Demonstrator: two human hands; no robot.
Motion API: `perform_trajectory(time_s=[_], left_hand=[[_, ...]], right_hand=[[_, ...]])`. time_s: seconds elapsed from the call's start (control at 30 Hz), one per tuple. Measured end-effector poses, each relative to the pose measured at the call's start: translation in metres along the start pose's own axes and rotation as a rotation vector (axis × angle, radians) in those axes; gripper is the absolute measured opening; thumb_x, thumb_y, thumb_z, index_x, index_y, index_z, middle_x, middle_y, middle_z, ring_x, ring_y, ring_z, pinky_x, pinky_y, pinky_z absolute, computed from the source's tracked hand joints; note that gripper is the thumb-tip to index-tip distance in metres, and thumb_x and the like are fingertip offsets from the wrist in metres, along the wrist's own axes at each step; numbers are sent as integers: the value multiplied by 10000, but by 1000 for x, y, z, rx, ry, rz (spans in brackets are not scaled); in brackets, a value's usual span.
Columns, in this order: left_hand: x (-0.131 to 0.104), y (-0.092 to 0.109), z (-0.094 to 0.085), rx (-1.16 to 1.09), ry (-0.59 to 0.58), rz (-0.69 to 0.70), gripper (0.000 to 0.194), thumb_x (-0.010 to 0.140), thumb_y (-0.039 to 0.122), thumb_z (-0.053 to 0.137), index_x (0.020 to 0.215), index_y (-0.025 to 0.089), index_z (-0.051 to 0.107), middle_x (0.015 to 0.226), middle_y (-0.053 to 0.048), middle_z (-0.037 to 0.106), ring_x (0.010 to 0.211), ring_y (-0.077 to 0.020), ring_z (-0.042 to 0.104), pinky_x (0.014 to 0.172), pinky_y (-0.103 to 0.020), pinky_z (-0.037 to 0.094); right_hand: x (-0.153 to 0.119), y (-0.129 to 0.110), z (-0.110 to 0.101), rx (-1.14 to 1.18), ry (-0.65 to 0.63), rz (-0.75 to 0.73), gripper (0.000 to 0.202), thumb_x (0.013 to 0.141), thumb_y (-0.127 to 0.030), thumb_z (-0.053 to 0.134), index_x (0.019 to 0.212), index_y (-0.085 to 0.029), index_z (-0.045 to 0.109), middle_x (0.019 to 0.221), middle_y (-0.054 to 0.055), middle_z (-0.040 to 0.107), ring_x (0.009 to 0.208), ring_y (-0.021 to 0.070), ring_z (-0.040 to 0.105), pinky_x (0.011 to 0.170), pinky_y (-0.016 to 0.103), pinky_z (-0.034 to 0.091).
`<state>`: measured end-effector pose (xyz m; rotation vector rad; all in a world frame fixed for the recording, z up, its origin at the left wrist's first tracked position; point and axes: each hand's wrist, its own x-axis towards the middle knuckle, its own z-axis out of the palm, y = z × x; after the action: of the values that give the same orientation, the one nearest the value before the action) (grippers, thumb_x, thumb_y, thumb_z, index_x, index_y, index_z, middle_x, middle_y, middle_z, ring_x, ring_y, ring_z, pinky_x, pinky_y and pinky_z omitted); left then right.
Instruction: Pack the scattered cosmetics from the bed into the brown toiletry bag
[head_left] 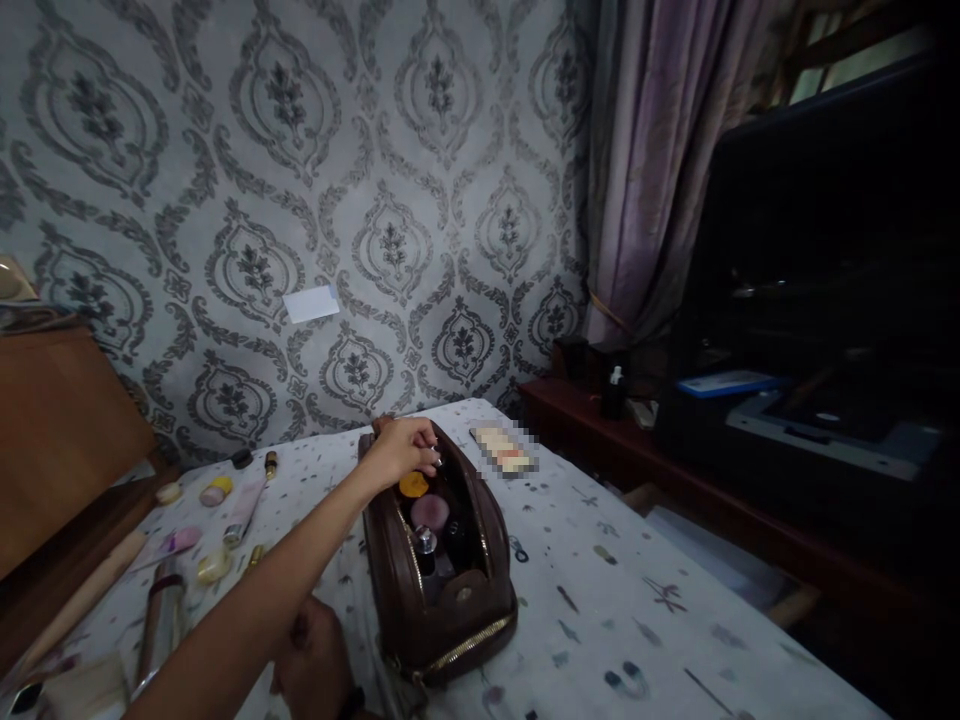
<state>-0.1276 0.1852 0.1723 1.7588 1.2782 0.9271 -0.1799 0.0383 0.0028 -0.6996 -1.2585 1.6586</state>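
Note:
A brown zip cosmetic bag [431,640] lies open on the bed-like surface. My left hand [405,447] reaches into its far end, fingers pinched on a small shiny item [437,458] whose kind I cannot make out. Inside the bag sit a round yellow-orange item [413,485], a round pink item [430,513] and a dark bottle with a silver cap [425,541]. Left of the bag and low in view, my right hand [313,655] is curled closed, partly behind my left forearm; whatever its fingers hold, if anything, is hidden.
Several cosmetics lie at left, among them a pale tube [246,510], a yellow-lidded jar [216,490] and a brown bottle [161,615]. A partly blurred flat item [504,450] rests beyond the bag. At right stands a dark red ledge [570,425] beside a big black object [817,250].

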Motion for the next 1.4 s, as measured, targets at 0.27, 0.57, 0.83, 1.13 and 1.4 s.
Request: perform_trajectory(time_s=[0.27, 0.57, 0.83, 1.13, 1.4], left_hand=[[7, -3, 3, -88, 23, -141, 253, 723, 64, 701, 694, 145, 463, 553, 74, 532, 457, -80, 620, 529, -222, 568], [8, 3, 8, 133, 45, -209, 192, 771, 71, 616, 741, 169, 454, 488, 78, 521, 409, -104, 598, 415, -156, 448], [4, 10, 8, 255, 44, -196, 157, 778, 96, 586, 779, 186, 458, 550, 71, 542, 479, -125, 627, 460, -186, 466], [-3, 17, 6, 326, 59, -111, 174, 760, 72, 548, 812, 201, 442, 618, 65, 578, 495, -113, 623, 469, -187, 467], [-51, 27, -34, 341, 322, 211, 103, 826, 172, 517, 922, 209, 510, 801, 8, 687, 752, -152, 667, 699, -262, 509]], right_hand=[[0, -4, 1, -48, -27, 53, 276, 731, -438, 637, 687, -200, 502, 503, -67, 430, 372, 75, 402, 348, 179, 278], [-1, -7, 1, -119, 0, 49, 201, 712, -361, 597, 654, -209, 479, 474, -65, 436, 357, 80, 415, 341, 181, 263], [-2, -10, 1, -104, -6, 70, 245, 712, -374, 629, 636, -218, 456, 455, -77, 398, 353, 80, 408, 336, 178, 240], [0, -9, 1, -102, -14, 91, 248, 712, -388, 640, 650, -215, 474, 482, -75, 406, 359, 77, 390, 334, 184, 242], [-3, -13, -5, -12, -47, 49, 326, 734, -495, 651, 691, -201, 518, 511, -83, 423, 413, 75, 406, 409, 188, 323]])
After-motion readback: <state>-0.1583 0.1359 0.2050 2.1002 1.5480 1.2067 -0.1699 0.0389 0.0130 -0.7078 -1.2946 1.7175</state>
